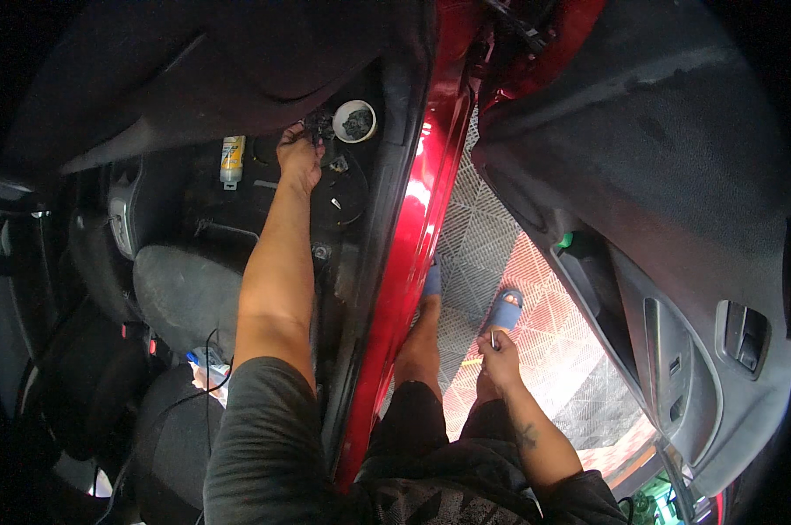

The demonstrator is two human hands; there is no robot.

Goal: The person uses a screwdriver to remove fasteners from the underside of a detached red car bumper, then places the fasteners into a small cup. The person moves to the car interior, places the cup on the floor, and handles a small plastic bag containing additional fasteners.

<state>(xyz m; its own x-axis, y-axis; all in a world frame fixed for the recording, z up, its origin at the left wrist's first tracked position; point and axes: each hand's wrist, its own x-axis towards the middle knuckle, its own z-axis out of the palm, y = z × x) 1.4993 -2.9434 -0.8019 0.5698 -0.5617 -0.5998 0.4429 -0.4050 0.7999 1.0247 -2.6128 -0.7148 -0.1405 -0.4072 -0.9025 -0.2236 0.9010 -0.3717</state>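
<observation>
Reaching into the red car's dark footwell, my left hand (300,157) has its fingers curled at a dark, tangled bundle (319,124). Shadow hides exactly what the fingers grip. Just right of the bundle stands a white round tub (355,122) with grey, lumpy matter inside. To the hand's left lies a bottle (232,161) with a yellow label and a clear lower end. My right hand (501,360), low in front of my legs outside the car, is closed around a slim tool with a shiny metal tip (494,340); a thin yellow part shows beside the fingers.
The red door sill (413,201) runs between the footwell and the tiled floor (474,227). An open door panel (675,306) stands on the right. A dark seat (190,284) is at left, with a black cable (172,404) trailing near it. Small scraps (339,164) lie below the tub.
</observation>
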